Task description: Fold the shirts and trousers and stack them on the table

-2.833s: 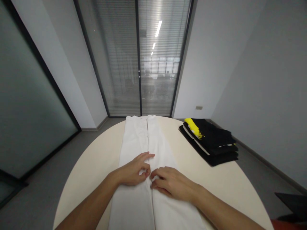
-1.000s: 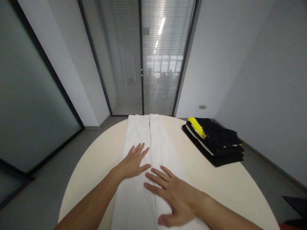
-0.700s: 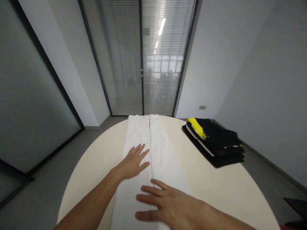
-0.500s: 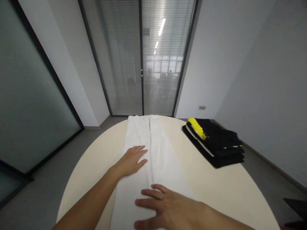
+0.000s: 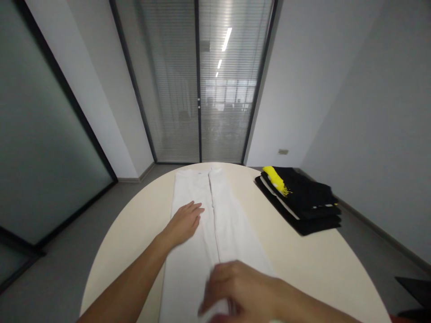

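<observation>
A long white garment (image 5: 229,224), folded lengthwise into a narrow strip, lies down the middle of a round cream table (image 5: 319,264). My left hand (image 5: 185,222) rests flat and open on the garment's left half, fingers pointing away from me. At the near end, low in the view, my right hand (image 5: 242,287) is blurred, with its fingers curled down onto the cloth, apparently gripping it. The garment's near end is hidden under that hand and cut off by the frame's edge.
A stack of folded black clothes (image 5: 303,197) with a yellow patch sits at the table's far right. Beyond the table are glass doors with blinds (image 5: 198,89), a glass wall on the left and grey walls on the right.
My right hand has slid back toward me and gone from flat to curled on the cloth. The garment's far end has shifted slightly nearer. My left hand stays flat, fingers drawn closer together.
</observation>
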Available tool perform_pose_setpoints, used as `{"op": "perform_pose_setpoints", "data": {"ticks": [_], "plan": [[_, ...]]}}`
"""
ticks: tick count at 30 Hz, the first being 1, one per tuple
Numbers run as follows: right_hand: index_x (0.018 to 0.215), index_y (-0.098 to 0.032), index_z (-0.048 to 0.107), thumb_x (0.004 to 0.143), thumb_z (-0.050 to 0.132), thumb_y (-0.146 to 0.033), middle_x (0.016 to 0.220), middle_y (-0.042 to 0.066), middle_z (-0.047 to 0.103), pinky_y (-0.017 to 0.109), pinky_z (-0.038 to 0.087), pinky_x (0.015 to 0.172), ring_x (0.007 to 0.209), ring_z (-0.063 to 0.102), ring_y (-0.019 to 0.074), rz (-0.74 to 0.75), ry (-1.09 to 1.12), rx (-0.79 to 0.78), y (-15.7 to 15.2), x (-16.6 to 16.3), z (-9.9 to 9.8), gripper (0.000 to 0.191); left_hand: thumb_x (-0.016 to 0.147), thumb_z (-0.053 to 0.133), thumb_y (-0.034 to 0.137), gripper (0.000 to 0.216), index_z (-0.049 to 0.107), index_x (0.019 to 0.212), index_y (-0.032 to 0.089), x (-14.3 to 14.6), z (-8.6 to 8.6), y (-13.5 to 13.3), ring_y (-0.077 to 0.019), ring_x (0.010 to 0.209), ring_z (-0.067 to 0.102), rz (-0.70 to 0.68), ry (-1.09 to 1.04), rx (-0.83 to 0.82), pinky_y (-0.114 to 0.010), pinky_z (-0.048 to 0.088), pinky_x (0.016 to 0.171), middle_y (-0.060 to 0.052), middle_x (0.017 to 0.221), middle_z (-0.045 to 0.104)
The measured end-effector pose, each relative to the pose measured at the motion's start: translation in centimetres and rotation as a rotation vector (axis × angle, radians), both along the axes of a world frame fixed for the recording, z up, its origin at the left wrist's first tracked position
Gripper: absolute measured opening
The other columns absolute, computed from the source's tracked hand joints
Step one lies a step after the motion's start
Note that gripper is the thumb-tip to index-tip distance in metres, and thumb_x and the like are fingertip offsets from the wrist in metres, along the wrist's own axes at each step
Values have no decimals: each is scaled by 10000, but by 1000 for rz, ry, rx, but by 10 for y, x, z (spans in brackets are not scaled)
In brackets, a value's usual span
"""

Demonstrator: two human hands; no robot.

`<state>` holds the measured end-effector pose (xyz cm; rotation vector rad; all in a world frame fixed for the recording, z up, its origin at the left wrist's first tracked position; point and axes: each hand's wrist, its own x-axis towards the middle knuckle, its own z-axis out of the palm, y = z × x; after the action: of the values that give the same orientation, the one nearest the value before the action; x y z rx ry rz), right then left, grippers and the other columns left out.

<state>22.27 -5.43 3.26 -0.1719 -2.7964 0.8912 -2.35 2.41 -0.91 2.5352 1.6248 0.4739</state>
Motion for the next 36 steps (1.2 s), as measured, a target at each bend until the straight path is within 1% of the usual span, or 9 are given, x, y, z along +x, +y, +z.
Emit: {"op": "perform_pose_setpoints", "data": {"ticks": [2,5,9,12,15,19,24,28,36], "plan": [[1043,-206,718,933,549,-245,943,29,737,260,488,838,904,659,162,-253,-4,60,17,-3,4,205,956,389,156,393,628,1261,224,-1,3,3,-221,1346,477,29,-25,29,-387,361,1149,-57,1443,546],[1034,-194,701,959,485,-221,935,39,718,256,471,744,822,648,155,-612,-29,145,54,-10,12,230,934,429,124,353,677,1153,247,-1,8,7,-212,1222,550,67,-33,74,-349,466,1023,-53,1343,582],[1130,-218,695,955,464,-156,1070,71,675,261,448,786,943,652,180,-761,-179,317,107,-22,16,296,945,489,161,264,709,1051,264,3,12,11,-216,1080,570,83,8,130,-328,492,892,-44,1145,613],[1224,-270,671,946,451,-109,1122,77,644,259,442,806,1003,645,193,-754,-282,362,132,-30,10,389,947,517,163,229,709,1025,258,5,13,13,-206,1004,576,93,36,157,-320,474,864,-34,1072,617],[1252,-281,657,966,455,-139,1121,85,634,264,438,818,1035,629,205,-711,-316,399,142,-31,-1,378,955,522,170,217,699,1041,262,5,13,14,-196,980,579,107,34,178,-305,464,834,-25,1060,622],[1190,-232,666,989,448,-176,1098,86,643,272,429,816,1014,618,206,-696,-275,451,146,-26,-11,302,966,510,177,220,685,1065,265,8,12,16,-185,969,582,134,7,212,-293,458,826,-16,1076,629],[1166,-227,645,1019,425,-211,1076,70,650,293,405,807,952,613,197,-656,-217,507,148,-25,-4,264,981,486,205,228,678,1086,266,13,9,20,-172,956,577,118,-31,222,-287,454,851,-17,1067,621],[1163,-224,633,1018,434,-203,1088,63,644,296,395,813,960,593,192,-645,-137,515,147,-26,-4,248,984,480,213,233,684,1081,270,15,7,21,-183,978,573,101,34,161,-290,454,855,-21,1058,621],[1173,-253,654,1003,467,-190,1077,66,631,289,389,808,973,588,188,-604,-191,482,147,-23,-13,261,986,473,208,281,683,1158,278,13,14,15,-209,1000,580,106,139,117,-318,475,835,-47,1098,632]]}}
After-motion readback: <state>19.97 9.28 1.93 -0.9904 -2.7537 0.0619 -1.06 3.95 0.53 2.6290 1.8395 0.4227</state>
